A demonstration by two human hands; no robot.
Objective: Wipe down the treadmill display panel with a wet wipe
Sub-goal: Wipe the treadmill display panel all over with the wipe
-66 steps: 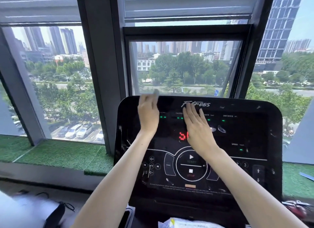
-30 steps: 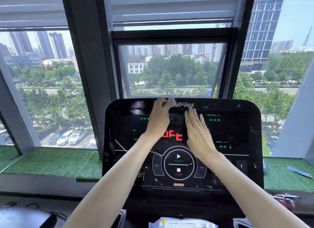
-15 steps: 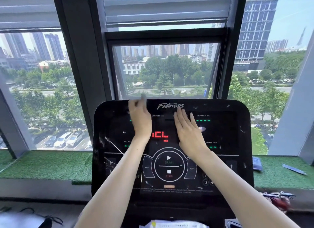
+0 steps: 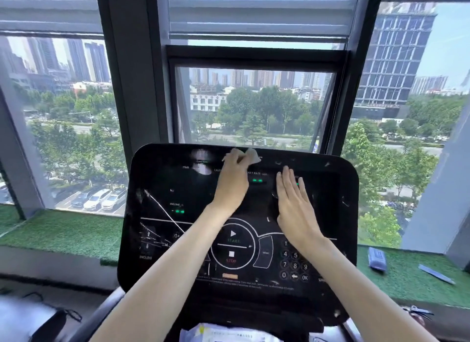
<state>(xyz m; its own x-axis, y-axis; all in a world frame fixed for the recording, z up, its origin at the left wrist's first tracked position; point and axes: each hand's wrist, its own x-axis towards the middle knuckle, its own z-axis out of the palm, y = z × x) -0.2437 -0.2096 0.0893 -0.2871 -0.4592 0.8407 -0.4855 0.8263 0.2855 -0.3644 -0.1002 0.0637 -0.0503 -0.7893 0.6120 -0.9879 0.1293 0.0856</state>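
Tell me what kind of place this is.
Probably a gym or fitness room on an upper floor: a treadmill display panel faces big windows high above parked cars, with artificial turf on the sill.

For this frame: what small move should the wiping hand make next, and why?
Probably slide the left hand, with the wet wipe it holds, leftward along the display panel's top strip. The wipe sits at the top edge near the middle, a pale patch shows just left of it, and the right hand lies flat on the right side, blocking that way.
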